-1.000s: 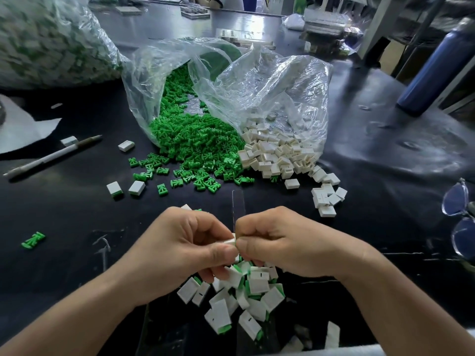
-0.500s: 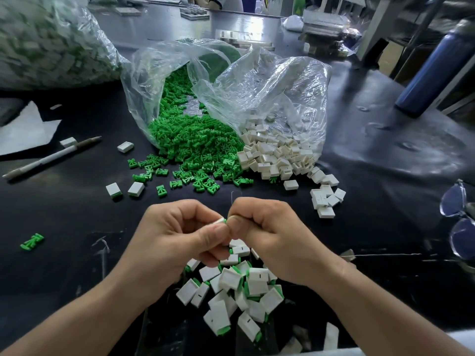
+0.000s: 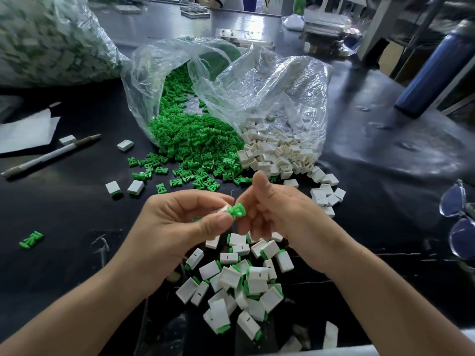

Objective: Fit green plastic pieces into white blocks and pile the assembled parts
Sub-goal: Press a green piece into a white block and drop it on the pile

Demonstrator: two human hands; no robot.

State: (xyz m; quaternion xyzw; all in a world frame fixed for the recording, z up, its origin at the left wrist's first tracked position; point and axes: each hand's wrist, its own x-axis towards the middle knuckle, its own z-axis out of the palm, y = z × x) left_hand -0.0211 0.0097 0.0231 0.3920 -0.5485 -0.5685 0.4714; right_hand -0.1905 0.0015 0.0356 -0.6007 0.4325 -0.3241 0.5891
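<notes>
Over the pile of assembled parts [image 3: 239, 286], the left hand [image 3: 180, 227] pinches a white block [image 3: 223, 209] with its green piece [image 3: 237, 209] jutting out, right hand [image 3: 280, 214] curled alongside, grip unclear: push straight till flush; spare pieces [image 3: 195, 145] lie beyond.

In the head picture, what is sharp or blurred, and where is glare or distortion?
Head view: sharp on the green piece and white block in the left hand and the pile of assembled parts; the big bag upper left blurred; glare on the clear bag of white blocks and the tabletop; the blue bottle leans from wide-angle distortion.
</notes>
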